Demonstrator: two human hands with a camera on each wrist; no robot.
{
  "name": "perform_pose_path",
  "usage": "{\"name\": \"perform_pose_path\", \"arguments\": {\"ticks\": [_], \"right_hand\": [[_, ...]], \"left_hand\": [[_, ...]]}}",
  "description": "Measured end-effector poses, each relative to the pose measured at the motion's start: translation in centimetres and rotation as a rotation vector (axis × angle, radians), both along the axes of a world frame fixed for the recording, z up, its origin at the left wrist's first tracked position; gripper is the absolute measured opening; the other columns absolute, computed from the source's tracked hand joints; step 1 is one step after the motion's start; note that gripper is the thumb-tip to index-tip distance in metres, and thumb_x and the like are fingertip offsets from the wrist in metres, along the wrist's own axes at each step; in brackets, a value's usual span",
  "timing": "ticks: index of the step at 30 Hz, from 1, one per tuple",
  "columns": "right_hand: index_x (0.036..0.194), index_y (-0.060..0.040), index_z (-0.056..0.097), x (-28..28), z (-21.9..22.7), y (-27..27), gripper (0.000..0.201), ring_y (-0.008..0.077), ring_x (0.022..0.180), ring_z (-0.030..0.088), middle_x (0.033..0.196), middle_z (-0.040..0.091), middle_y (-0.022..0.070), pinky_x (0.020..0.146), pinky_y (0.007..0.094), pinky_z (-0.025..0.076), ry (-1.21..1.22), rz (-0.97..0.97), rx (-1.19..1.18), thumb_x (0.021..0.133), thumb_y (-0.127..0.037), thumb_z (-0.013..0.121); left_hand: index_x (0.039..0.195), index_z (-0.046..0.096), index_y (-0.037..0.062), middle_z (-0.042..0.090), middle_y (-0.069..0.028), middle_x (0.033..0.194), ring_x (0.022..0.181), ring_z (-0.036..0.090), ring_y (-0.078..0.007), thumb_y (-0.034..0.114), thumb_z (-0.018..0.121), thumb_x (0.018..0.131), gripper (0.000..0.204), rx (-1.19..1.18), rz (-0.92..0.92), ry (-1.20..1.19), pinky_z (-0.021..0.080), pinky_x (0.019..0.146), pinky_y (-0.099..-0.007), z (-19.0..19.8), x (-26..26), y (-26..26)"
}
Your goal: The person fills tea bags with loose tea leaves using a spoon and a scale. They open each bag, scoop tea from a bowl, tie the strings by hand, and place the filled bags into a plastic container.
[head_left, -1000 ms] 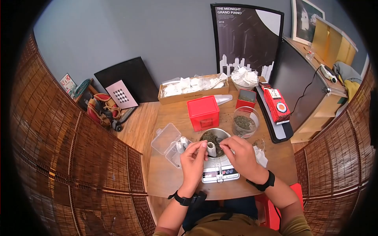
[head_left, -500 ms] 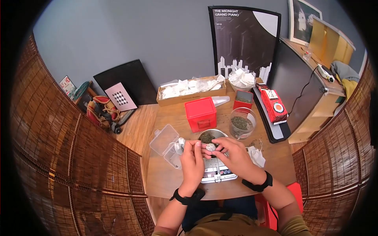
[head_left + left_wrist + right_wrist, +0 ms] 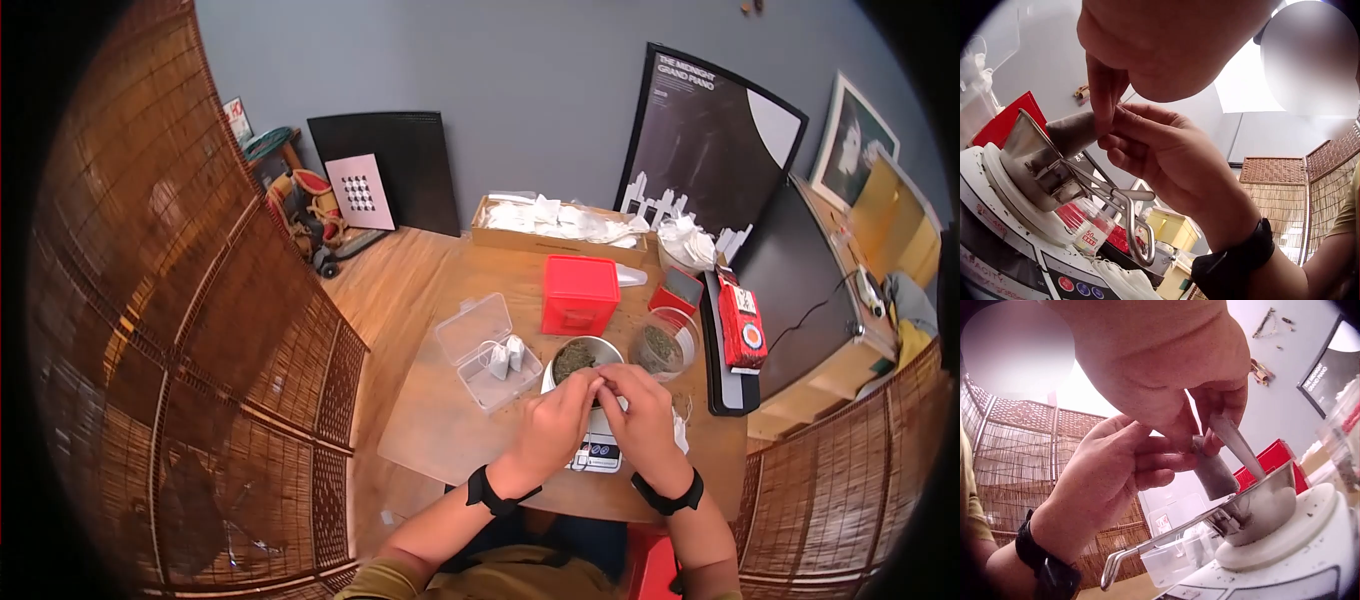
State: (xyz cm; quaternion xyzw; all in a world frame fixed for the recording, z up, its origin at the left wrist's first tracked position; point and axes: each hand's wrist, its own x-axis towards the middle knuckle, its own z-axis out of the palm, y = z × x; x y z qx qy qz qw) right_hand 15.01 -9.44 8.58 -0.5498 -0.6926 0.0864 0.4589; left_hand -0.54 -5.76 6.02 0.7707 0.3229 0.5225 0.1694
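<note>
Both hands meet over a steel pan [image 3: 611, 352] of dried tea leaves [image 3: 574, 360], which stands on a white kitchen scale [image 3: 598, 462]. My left hand [image 3: 553, 428] pinches the upper end of a filled tea bag [image 3: 1072, 133]. The fingertips of my right hand [image 3: 642, 418] touch the left ones at the bag's top and pinch there too. From the right fingers a pale tapered strip [image 3: 1239, 449] slants down toward the pan's rim. In the right wrist view, the bag [image 3: 1215, 476] hangs tilted beside the pan's folding wire handle [image 3: 1154, 540].
Left of the scale, an open clear plastic box [image 3: 487, 388] holds finished tea bags [image 3: 507, 357]. Behind stand a red canister [image 3: 580, 295] and a cardboard box [image 3: 560, 240] of white bags. A clear tub [image 3: 664, 345] of leaves and a red packet [image 3: 741, 325] are at right.
The head view has turned, shifting the table rightward. My hands were apart around the upright, open-topped bag; their fingertips have come together at its top.
</note>
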Motion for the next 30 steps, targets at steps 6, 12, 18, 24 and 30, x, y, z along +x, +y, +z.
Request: {"name": "perform_pose_path", "arguments": {"ticks": [6,12,18,24,30], "right_hand": [[0.108,0.0005,0.075,0.3,0.9,0.8,0.013,0.0396,0.091,0.076,0.102,0.078,0.0194,0.079,0.0450,0.061,-0.171,-0.005,0.017,0.096,-0.003,0.078],[0.101,0.0022,0.073,1.1,3.9,1.9,0.005,0.0314,0.077,0.075,0.096,0.077,0.0170,0.067,0.0389,0.058,-0.197,-0.144,0.078,0.098,0.000,0.076],[0.100,0.0048,0.074,1.4,5.9,3.8,0.009,0.0165,0.070,0.071,0.087,0.077,0.0136,0.063,0.0296,0.054,-0.120,-0.208,0.012,0.099,-0.003,0.079],[0.096,0.0029,0.079,-2.0,6.1,7.3,0.020,0.0147,0.067,0.076,0.073,0.078,0.0104,0.063,0.0310,0.057,-0.094,-0.037,-0.276,0.099,-0.016,0.082],[0.091,-0.0004,0.078,-5.4,2.7,10.8,0.019,0.0285,0.066,0.077,0.073,0.075,0.0166,0.063,0.0393,0.058,-0.469,0.075,-0.301,0.095,-0.018,0.083]], "left_hand": [[0.119,0.055,-0.0026,0.080,-0.0170,0.104,0.084,0.083,-0.0262,0.009,0.053,0.118,0.012,-0.385,-0.181,-0.320,0.063,0.066,-0.0363,-1.6,-0.1,0.5],[0.121,0.054,-0.0012,0.079,-0.0161,0.101,0.085,0.080,-0.0319,0.013,0.054,0.117,0.014,-0.526,-0.164,-0.277,0.062,0.073,-0.0419,-2.3,-1.2,0.8],[0.146,0.055,0.0024,0.068,-0.0239,0.132,0.097,0.071,-0.0517,0.016,0.067,0.110,0.040,-0.309,-0.162,-0.119,0.060,0.085,-0.0503,-4.0,-0.5,0.8],[0.151,0.061,0.0030,0.062,-0.0216,0.146,0.119,0.070,-0.0434,0.020,0.075,0.104,0.052,-0.395,-0.216,-0.054,0.060,0.095,-0.0482,-3.6,-1.7,-0.6],[0.139,0.069,-0.0006,0.066,-0.0199,0.140,0.113,0.074,-0.0372,0.018,0.078,0.102,0.043,-0.271,-0.196,-0.166,0.061,0.092,-0.0429,-6.4,-2.8,-1.6]]}}
